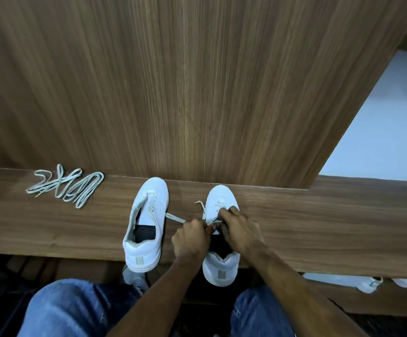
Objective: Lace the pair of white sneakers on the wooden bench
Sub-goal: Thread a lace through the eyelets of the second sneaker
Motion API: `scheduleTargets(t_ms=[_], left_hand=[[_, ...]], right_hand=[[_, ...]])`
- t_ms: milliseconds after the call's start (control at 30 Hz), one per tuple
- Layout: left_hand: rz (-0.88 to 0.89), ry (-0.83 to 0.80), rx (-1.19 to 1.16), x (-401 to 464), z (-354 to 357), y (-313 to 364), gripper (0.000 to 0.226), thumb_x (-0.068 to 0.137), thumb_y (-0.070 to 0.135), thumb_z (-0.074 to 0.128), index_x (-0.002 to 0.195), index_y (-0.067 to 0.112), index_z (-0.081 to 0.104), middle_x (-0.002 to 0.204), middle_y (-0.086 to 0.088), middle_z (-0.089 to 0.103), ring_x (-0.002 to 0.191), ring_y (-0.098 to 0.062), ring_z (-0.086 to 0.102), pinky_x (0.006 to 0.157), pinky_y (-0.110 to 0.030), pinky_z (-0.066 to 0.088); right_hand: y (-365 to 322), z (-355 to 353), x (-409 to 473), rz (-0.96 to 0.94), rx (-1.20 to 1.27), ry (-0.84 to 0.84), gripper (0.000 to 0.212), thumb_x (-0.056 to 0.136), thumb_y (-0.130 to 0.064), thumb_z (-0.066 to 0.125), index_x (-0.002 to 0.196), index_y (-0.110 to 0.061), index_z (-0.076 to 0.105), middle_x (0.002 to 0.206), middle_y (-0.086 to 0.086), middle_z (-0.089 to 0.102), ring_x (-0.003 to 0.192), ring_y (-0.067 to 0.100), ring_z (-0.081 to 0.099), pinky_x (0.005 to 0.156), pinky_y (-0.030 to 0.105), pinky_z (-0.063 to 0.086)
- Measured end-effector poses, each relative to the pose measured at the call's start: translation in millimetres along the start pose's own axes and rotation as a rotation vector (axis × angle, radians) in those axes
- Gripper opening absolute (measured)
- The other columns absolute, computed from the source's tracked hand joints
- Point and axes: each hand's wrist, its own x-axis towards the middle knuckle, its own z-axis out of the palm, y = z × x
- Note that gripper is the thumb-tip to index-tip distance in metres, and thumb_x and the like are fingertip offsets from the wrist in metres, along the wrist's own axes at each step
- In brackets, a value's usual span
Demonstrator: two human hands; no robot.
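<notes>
Two white sneakers stand on the wooden bench (pixel 319 229), toes toward the wall. The left sneaker (pixel 146 224) has no lace and its tongue lies open. The right sneaker (pixel 221 198) carries a pale lace (pixel 173 217) threaded through its lower eyelets. My left hand (pixel 191 239) pinches that lace at the sneaker's left side, and one end trails left toward the other shoe. My right hand (pixel 240 229) grips the lace over the tongue, hiding the middle eyelets. A second loose lace (pixel 68 187) lies bundled on the bench at far left.
A tall wood panel (pixel 197 81) rises right behind the bench. My knees in blue jeans (pixel 71 310) are close to the bench's front edge. More white shoes (pixel 367 284) sit on a lower shelf at right.
</notes>
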Motion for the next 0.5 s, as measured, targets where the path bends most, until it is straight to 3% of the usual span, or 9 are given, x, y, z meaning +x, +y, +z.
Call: scheduleTargets(t_ms=[67,167,233,333,400,500], left_hand=[[-0.025,-0.02,-0.048,-0.1,-0.5,1.0,0.04,0.089,0.056,0.052,0.102,0.022,0.068,0.109,-0.007,0.066,0.104,-0.031,0.062,0.081,-0.035,0.047],[-0.057,-0.059,-0.141,0.0,-0.8,0.6,0.037,0.088,0.055,0.056,0.1,0.024,0.07,0.11,-0.007,0.067,0.106,-0.032,0.062,0.082,-0.035,0.047],[-0.063,-0.073,-0.179,-0.2,-1.2,1.3,0.036,0.088,0.055,0.056,0.1,0.025,0.071,0.111,-0.006,0.067,0.106,-0.032,0.061,0.082,-0.035,0.047],[-0.078,-0.07,-0.185,-1.1,0.0,2.1,0.038,0.087,0.057,0.055,0.1,0.024,0.07,0.112,-0.007,0.066,0.107,-0.032,0.061,0.082,-0.035,0.046],[-0.083,-0.065,-0.184,-2.5,1.8,1.8,0.039,0.088,0.057,0.054,0.099,0.023,0.069,0.112,-0.007,0.066,0.107,-0.033,0.06,0.081,-0.035,0.046],[-0.075,-0.054,-0.169,-5.7,2.8,3.3,0.037,0.09,0.054,0.051,0.103,0.023,0.067,0.112,-0.009,0.066,0.107,-0.034,0.06,0.082,-0.036,0.046]], right_hand=[[2.3,4.2,4.8,0.128,0.189,0.071,0.006,0.095,-0.03,0.048,0.095,-0.026,0.052,0.1,-0.004,0.062,0.09,0.024,0.061,0.069,0.033,0.041],[9.7,7.2,5.5,0.516,0.792,0.195,0.019,0.09,-0.018,0.056,0.071,-0.021,0.052,0.077,0.001,0.065,0.077,0.024,0.06,0.074,0.042,0.051],[15.6,11.0,3.7,0.677,1.092,0.206,0.023,0.087,-0.012,0.058,0.066,-0.018,0.052,0.07,0.003,0.065,0.075,0.023,0.06,0.074,0.043,0.052],[16.5,10.9,4.1,0.556,0.965,0.139,0.005,0.081,-0.018,0.057,0.081,-0.021,0.054,0.086,0.0,0.066,0.082,0.021,0.063,0.081,0.048,0.055],[16.1,5.3,1.2,0.401,0.834,0.076,0.02,0.081,-0.02,0.058,0.098,-0.029,0.055,0.101,-0.008,0.063,0.093,0.017,0.062,0.084,0.044,0.053],[17.2,1.8,0.2,0.125,0.505,0.024,0.022,0.085,-0.024,0.061,0.106,-0.026,0.059,0.114,-0.011,0.055,0.097,0.014,0.06,0.08,0.033,0.048]])
